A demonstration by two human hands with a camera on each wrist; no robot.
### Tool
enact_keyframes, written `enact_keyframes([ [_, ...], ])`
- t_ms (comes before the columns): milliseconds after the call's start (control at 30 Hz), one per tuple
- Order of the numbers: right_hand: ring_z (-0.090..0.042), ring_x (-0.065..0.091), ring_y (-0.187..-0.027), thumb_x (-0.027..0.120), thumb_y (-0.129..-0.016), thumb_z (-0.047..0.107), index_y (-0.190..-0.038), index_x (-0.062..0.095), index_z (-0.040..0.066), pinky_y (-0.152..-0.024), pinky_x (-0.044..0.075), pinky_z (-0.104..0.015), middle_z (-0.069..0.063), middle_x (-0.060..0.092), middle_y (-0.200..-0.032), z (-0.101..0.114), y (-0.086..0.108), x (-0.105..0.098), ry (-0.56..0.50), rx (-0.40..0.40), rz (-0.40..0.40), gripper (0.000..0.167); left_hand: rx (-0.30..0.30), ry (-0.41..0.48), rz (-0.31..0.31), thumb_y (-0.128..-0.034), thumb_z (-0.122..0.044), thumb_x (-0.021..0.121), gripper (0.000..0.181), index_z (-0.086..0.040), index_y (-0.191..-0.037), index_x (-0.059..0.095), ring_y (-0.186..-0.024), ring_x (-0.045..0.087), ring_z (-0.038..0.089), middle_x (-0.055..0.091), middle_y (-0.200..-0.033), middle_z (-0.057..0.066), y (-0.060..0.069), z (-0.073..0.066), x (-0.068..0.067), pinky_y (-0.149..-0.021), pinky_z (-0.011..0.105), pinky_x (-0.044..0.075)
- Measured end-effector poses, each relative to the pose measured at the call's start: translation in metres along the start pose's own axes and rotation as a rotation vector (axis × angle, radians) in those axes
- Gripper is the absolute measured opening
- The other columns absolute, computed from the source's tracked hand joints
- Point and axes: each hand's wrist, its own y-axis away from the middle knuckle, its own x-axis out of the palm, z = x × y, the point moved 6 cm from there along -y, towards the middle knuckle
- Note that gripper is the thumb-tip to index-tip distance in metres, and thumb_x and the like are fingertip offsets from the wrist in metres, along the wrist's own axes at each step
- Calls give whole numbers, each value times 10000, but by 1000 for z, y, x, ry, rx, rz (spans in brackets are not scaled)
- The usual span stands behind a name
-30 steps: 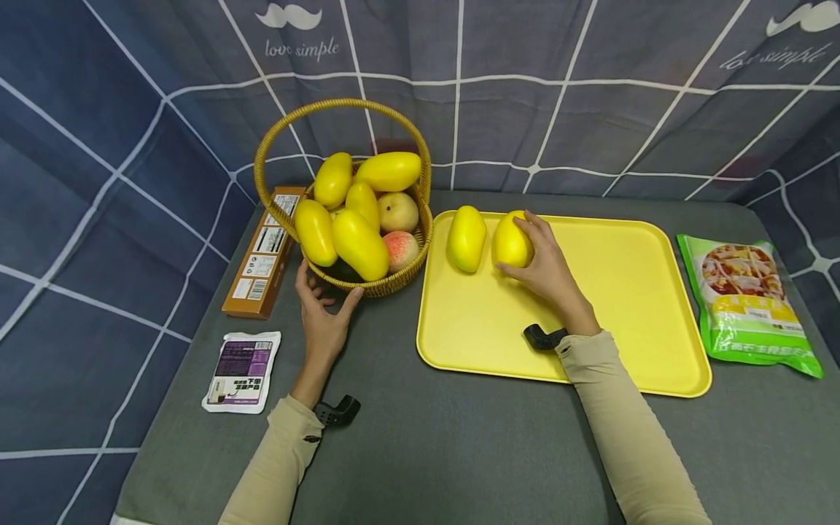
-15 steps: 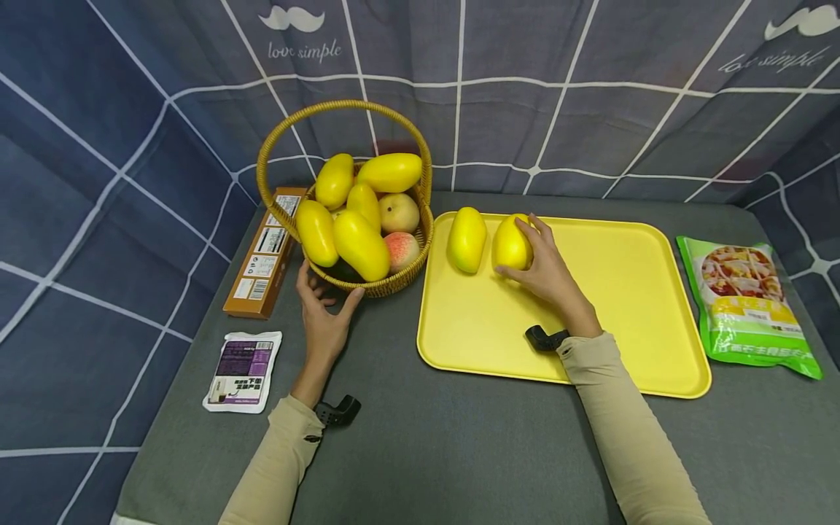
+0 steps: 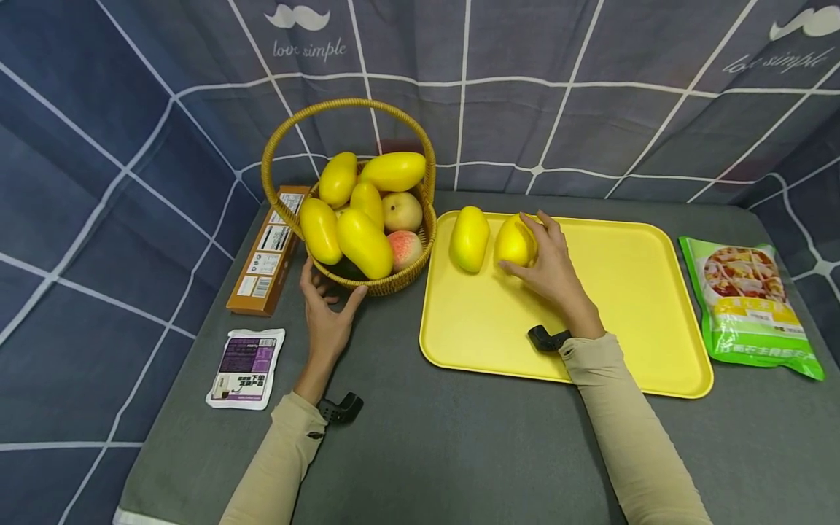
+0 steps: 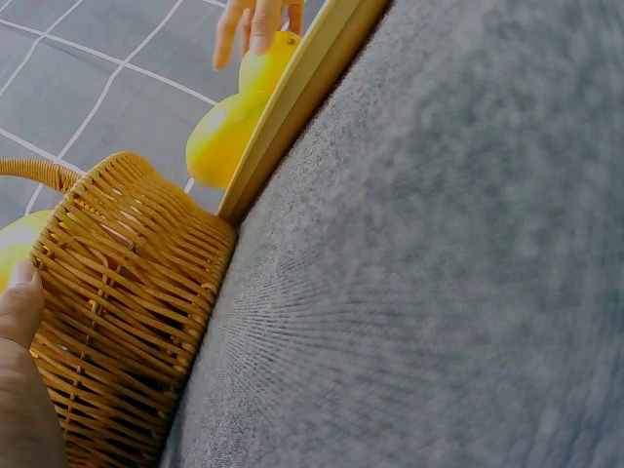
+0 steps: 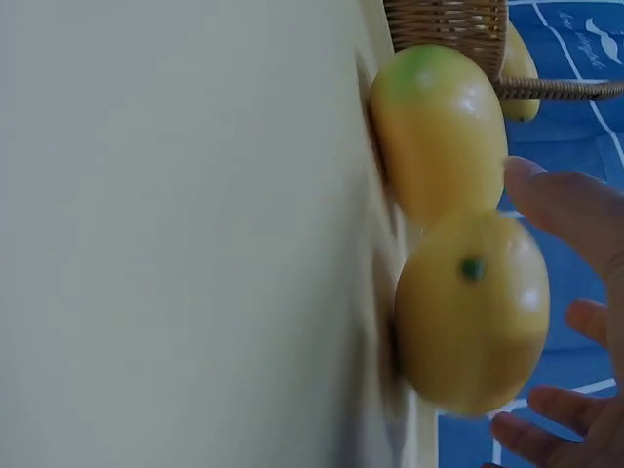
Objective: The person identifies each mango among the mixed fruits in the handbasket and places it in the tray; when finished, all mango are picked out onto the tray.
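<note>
In the head view my left hand point(image 3: 328, 321) touches the near left side of a wicker basket point(image 3: 400, 283), thumb and fingers spread apart. Its thumb point(image 4: 21, 302) lies at the basket's rim in the left wrist view. The basket holds several yellow mangoes point(image 3: 364, 244), a pale round fruit point(image 3: 402, 211) and a reddish peach point(image 3: 405, 250). On the yellow tray point(image 3: 590, 350), my right hand point(image 3: 554, 270) is spread around a mango point(image 5: 473, 322), with gaps between fingers and fruit in the right wrist view. A second mango point(image 3: 469, 239) lies just left of it.
A long brown box point(image 3: 262, 262) lies left of the basket, with a white and purple pouch point(image 3: 246, 368) in front of it. Right of the tray is a green food bag point(image 3: 751, 302). A checked curtain point(image 3: 499, 117) hangs behind the grey table point(image 3: 446, 452).
My right hand's fingers have loosened and moved slightly off the mango, which stays put on the tray. My left hand stays at the basket. The head view has shifted slightly.
</note>
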Motion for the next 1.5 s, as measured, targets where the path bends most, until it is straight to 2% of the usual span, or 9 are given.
enact_keyframes([
  [167,-438,232,-1425,850,-762,232,-1502,391,158,-1105,245,-644,-210,209,-1571,22,-2,1,1,-92,-50,875,16,0,2,-855,-104,747,926,-35,-1548,136,-1189,465,435,395,-1399,312,-1,-1,0,-899,540,391],
  [300,-434,283,-1402,850,-764,222,-1467,449,156,-1094,275,-625,-220,262,-1547,54,-4,12,1,-241,-58,812,20,0,2,-857,-104,745,922,-31,-1546,137,-1179,463,441,395,-1391,320,-1,-2,0,-896,546,389],
  [467,-356,337,-1393,825,-800,270,-1455,477,206,-1102,330,-552,-188,311,-1536,98,-5,39,-28,-389,31,745,17,1,5,-861,-93,737,914,-25,-1545,134,-1189,458,442,384,-1405,317,0,-2,0,-901,548,386],
  [633,-346,331,-1407,786,-835,337,-1460,466,225,-1115,324,-536,-188,322,-1529,143,-8,70,-2,-531,134,711,25,1,7,-862,-88,738,917,-25,-1547,132,-1180,456,454,381,-1398,324,1,-2,-1,-904,564,391],
  [800,-321,361,-1399,765,-858,318,-1478,444,217,-1105,365,-482,-181,318,-1531,175,-12,91,25,-654,194,705,32,-7,9,-865,-82,737,914,-22,-1546,130,-1180,458,455,386,-1396,322,0,-2,-1,-902,578,395],
  [1033,-327,412,-1364,733,-881,331,-1507,391,245,-941,492,-406,-191,256,-1552,187,-20,109,46,-664,275,719,30,-5,13,-867,-92,740,918,-34,-1548,128,-1190,453,452,379,-1407,310,0,-3,0,-907,574,397],
  [1300,-299,366,-1393,770,-844,356,-1505,394,223,-1023,447,-421,-163,319,-1519,188,-23,114,18,-664,276,772,25,-8,7,-864,-106,745,919,-38,-1547,134,-1211,439,460,366,-1426,308,0,-3,0,-915,585,387],
  [1500,-298,447,-1310,809,-799,370,-1502,404,222,-959,479,-395,-166,337,-1499,189,-27,108,7,-620,240,825,37,-8,11,-867,-106,744,919,-37,-1548,131,-1190,446,464,376,-1414,309,0,-4,-1,-907,583,394],
])
